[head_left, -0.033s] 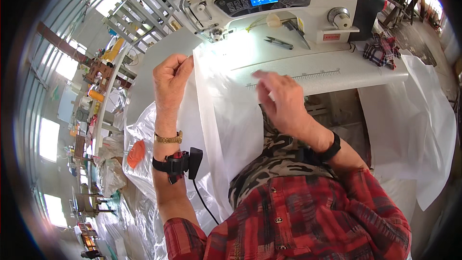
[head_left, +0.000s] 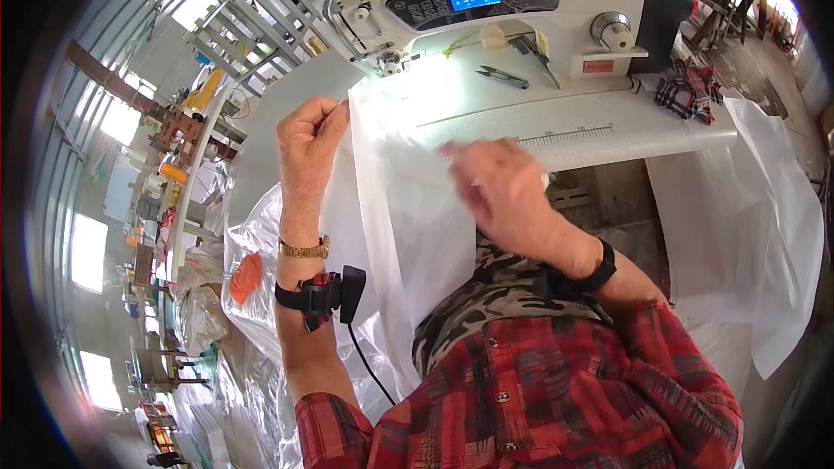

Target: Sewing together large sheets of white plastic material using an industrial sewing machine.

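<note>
My left hand [head_left: 311,143] pinches the left edge of a white sheet [head_left: 426,217] close to the needle area of a white sewing machine [head_left: 556,17]. From there the thin sheet hangs over the table edge toward my lap. Above its right part hovers my right hand [head_left: 504,195], apart from the machine, its fingers smeared by motion. A small pale bit shows at that hand's outer side, too small to name. Glare from the machine's lamp hides the needle and the cloth under it.
Dark tweezers [head_left: 504,77] and a caliper-like tool [head_left: 537,59] lie on the machine bed [head_left: 599,108]. A plaid cloth scrap [head_left: 688,91] sits at its right end, above another hanging white sheet [head_left: 738,208]. An orange piece [head_left: 246,278] rests on clear plastic at left.
My right hand has shifted slightly down and left, over the white sheet. My left hand stays at the sheet's edge.
</note>
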